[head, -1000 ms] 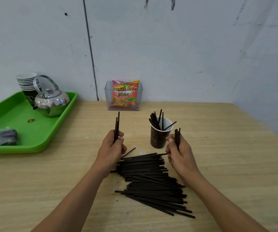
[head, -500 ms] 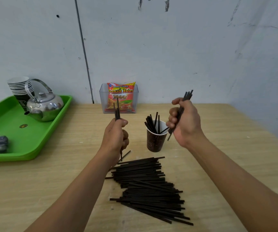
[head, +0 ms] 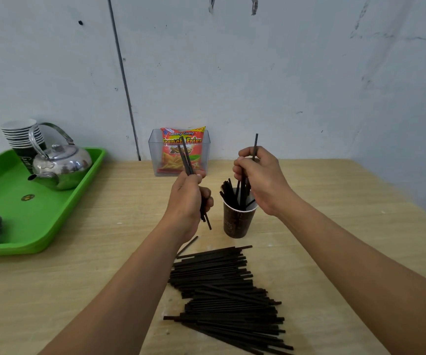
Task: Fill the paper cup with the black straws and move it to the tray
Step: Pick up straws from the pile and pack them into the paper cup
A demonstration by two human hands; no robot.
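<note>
**A:** Where does the paper cup [head: 237, 221] stand?

**B:** Upright on the wooden table [head: 335, 201], just beyond the loose pile of black straws [head: 222, 285] and well apart from the green tray [head: 60, 201] at the far left. Several standing straws [head: 228, 193] already lean inside it.

**A:** And the right hand [head: 260, 178]?

**B:** It's directly over the cup's rim, fingers curled round the upright straws [head: 255, 146]. Their lower ends dip into the cup, and one pokes up above the fist. I can't tell whether the hand touches the rim.

**A:** The left hand [head: 189, 198]?

**B:** Just left of the cup, raised off the table and not touching it. It's clamped on the tilted straws [head: 185, 156]; their tops cross in front of the snack packet [head: 181, 149] in its clear box [head: 205, 155], and their lower ends hang below the palm.

**A:** What's on the tray?

**B:** A metal kettle [head: 62, 166], with a stack of cups [head: 21, 135] behind it.
</note>
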